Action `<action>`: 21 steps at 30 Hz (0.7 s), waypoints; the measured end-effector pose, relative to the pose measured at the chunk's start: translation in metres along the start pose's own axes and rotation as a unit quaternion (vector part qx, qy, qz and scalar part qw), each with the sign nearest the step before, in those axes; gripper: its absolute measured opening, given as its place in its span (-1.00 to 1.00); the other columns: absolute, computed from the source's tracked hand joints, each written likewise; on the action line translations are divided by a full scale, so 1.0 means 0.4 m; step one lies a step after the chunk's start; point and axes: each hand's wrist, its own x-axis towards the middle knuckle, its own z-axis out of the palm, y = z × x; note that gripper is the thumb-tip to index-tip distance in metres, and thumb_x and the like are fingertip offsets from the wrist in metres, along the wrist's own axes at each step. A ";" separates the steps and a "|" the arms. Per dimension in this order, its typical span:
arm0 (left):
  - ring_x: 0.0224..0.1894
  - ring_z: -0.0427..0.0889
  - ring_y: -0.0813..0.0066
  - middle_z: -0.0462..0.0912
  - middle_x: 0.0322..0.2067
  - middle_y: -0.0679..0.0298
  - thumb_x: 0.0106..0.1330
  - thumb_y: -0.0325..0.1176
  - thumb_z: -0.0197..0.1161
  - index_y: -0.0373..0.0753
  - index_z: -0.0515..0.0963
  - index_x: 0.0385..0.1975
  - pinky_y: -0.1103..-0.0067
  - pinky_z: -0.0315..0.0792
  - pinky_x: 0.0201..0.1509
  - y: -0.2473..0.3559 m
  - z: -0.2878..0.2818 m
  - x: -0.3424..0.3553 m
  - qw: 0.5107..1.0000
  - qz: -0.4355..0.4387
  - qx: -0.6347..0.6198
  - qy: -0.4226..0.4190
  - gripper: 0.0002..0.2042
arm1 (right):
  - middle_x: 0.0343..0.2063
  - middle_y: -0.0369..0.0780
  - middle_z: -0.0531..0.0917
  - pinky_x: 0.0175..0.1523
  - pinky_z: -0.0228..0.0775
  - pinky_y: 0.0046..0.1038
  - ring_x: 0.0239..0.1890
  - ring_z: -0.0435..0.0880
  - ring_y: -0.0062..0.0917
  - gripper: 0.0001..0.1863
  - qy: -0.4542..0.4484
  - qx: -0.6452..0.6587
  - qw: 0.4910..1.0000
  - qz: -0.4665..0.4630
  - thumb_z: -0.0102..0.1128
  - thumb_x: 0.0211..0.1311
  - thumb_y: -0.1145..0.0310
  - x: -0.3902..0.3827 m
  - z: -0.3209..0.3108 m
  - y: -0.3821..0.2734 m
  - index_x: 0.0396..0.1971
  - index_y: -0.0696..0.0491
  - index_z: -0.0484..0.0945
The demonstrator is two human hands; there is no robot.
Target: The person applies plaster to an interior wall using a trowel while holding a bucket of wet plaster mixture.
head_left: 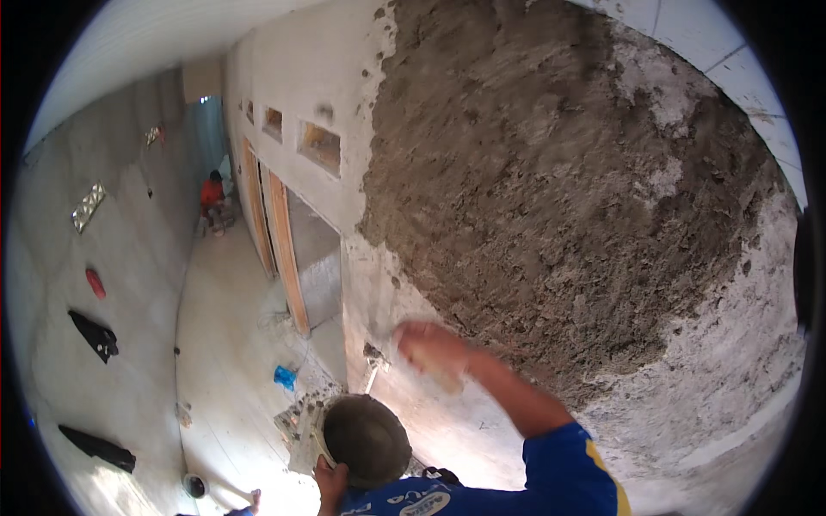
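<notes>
Against the lower left edge of a dark wet mortar patch (533,206), the right grip (433,354) shows as a blur, a pale tan shape just under its fingers; whether it is spread or pressed round that shape, I cannot tell. Below it and to the left, the left grip (332,478) pinches the near rim of a round bucket (391,430), thumb on the lip, the grey-stained mouth facing up.

Between the two grips, below both, lies the blue shirt (490,502), with light printed lettering and an oval badge across it, partly cut by the frame and tilted.

Up and right of the right grip, the patch ends in a ragged edge, past which the pale wall (731,378) shows. Just left of that grip stands a light-handled tool (372,371) with a mortar-caked head; farther up and left are a wooden door frame (289,258) and a small recess (320,147).

Left of the left grip, beyond the bucket, the floor (228,327) gives a long, narrowing run between walls, with a blue object (285,377) near its right side and a crouching person (212,193) at its far end.
</notes>
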 end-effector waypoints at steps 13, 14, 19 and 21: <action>-0.43 0.47 0.46 0.53 -0.53 0.17 -0.10 -0.37 0.18 -0.35 0.44 -0.41 0.46 0.41 -0.32 0.100 0.034 -0.049 0.995 -0.041 -0.009 -0.092 -0.75 | -0.40 -0.11 0.69 -0.27 0.55 -0.22 -0.32 0.69 -0.22 -0.77 -0.230 -0.503 0.833 -0.021 0.10 0.03 0.26 -0.031 0.395 0.791 -0.38 0.02 0.67; -0.42 0.48 0.46 0.53 -0.53 0.17 -0.10 -0.37 0.18 -0.35 0.44 -0.41 0.46 0.41 -0.32 0.097 0.031 -0.053 0.994 -0.044 -0.029 -0.095 -0.75 | -0.40 -0.11 0.69 -0.27 0.55 -0.22 -0.32 0.69 -0.22 -0.77 -0.230 -0.500 0.835 -0.021 0.10 0.03 0.26 -0.046 0.394 0.766 -0.38 0.02 0.67; -0.42 0.48 0.49 0.55 -0.50 0.22 -0.12 -0.41 0.17 -0.37 0.44 -0.41 0.49 0.41 -0.33 0.080 0.049 -0.045 0.996 -0.036 -0.054 -0.066 -0.75 | -0.28 -0.04 0.65 -0.14 0.45 -0.07 -0.19 0.63 -0.09 -0.60 -0.136 -0.346 0.928 -0.033 0.04 0.14 0.02 -0.154 0.267 0.801 -0.15 -0.03 0.55; -0.42 0.48 0.53 0.57 -0.47 0.27 -0.14 -0.45 0.16 -0.37 0.44 -0.41 0.55 0.41 -0.34 0.047 0.040 -0.027 0.991 -0.072 -0.102 -0.049 -0.76 | -0.26 -0.04 0.64 -0.12 0.43 -0.06 -0.17 0.62 -0.09 -0.57 -0.150 -0.379 0.913 0.017 0.03 0.16 -0.02 -0.148 0.213 0.686 -0.10 -0.05 0.51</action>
